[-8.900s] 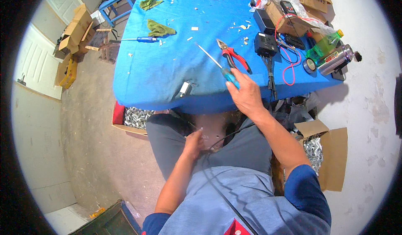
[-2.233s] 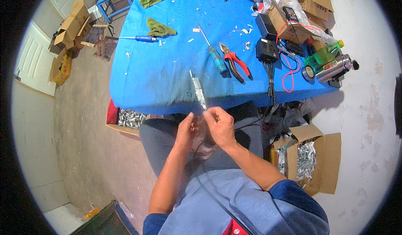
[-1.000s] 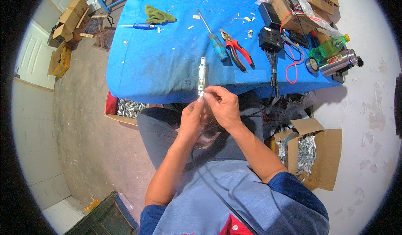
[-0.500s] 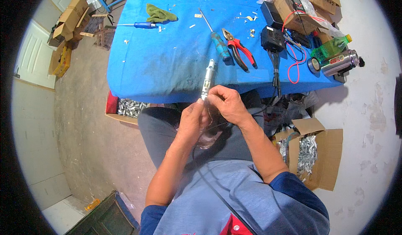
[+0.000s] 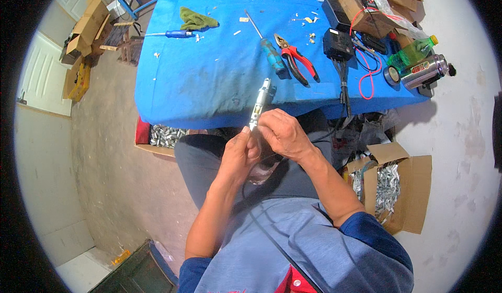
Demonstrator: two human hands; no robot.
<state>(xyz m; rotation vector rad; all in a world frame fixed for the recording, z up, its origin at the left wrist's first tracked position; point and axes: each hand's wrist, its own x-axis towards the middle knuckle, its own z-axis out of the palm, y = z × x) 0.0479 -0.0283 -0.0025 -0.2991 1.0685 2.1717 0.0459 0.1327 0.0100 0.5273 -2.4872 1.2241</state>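
Within the last second the part (image 5: 259, 107) has tilted from twelve toward one o'clock, its lower end gripped by the left hand (image 5: 240, 149), apparently steadied for finger work. The right hand (image 5: 285, 131) curls in at its four o'clock, whatever it pinches hidden.

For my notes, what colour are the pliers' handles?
The pliers' handles are red and black, shown best in the head view.

We have the workpiece (image 5: 259, 106) in our left hand (image 5: 240, 153) at the near edge of the table (image 5: 183, 97); beyond it lies a screwdriver (image 5: 272, 56), then rightward pliers (image 5: 296, 59) and a flask (image 5: 425, 72).
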